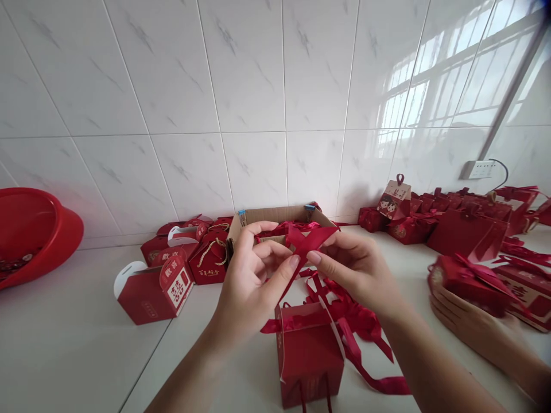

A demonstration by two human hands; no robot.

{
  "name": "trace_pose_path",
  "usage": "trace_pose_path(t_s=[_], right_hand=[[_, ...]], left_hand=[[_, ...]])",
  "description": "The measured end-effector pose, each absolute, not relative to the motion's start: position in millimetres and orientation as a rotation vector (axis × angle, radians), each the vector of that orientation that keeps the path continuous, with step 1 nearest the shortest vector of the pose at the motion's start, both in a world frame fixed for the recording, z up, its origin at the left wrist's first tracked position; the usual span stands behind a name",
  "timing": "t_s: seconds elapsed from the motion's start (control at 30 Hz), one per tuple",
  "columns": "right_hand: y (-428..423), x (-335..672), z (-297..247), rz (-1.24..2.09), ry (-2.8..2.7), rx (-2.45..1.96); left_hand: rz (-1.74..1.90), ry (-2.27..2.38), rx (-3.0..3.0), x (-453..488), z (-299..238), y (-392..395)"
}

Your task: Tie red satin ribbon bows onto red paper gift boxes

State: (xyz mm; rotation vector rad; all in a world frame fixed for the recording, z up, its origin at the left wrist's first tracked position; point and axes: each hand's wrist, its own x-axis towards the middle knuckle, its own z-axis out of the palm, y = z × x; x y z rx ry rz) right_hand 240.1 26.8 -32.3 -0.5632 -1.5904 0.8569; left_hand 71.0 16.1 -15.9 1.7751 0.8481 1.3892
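My left hand and my right hand are raised above the counter, both pinching a red satin ribbon between thumb and fingers. The ribbon loops up between the hands and trails down to a small red gift box standing on the counter just below them. More loose ribbon lies beside that box to the right.
An open cardboard box sits at the wall behind my hands. Several red gift boxes lie at the left and a row of them at the right. A red basin is far left. Another person's hand holds a red box at right.
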Motion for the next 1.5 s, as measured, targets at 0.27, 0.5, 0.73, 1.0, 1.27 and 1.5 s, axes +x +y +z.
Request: trace_pose_path(t_s=[0.27, 0.5, 0.73, 1.0, 1.27, 1.5], right_hand=[[27.5, 237.5, -32.1, 0.76, -1.62, -0.513], [28.6, 238.2, -32.2, 0.891, -1.576, -0.465], [32.2, 238.7, -32.9, 0.921, -1.608, -0.448], [37.6, 262.7, -24.8, 0.492, -1.935, -0.376], [38.9, 267.1, -30.6, 0.074, -2.062, -0.364], [49.3, 268.9, -32.6, 0.155, -2.087, -0.403]], left_hand=[[1.371, 0.905, 1.734, 71.6, -14.6, 17.3], [1.298, 0.828, 1.765, 65.7, -20.7, 29.6], [1.369, 0.855, 1.783, 66.9, -19.9, 27.9], [1.045, 0.827, 1.534, 63.3, -16.0, 31.8], [1.005, 0.818, 1.425, 66.2, -13.6, 33.5], [1.178, 0.935, 1.932, 62.9, -17.7, 31.4]])
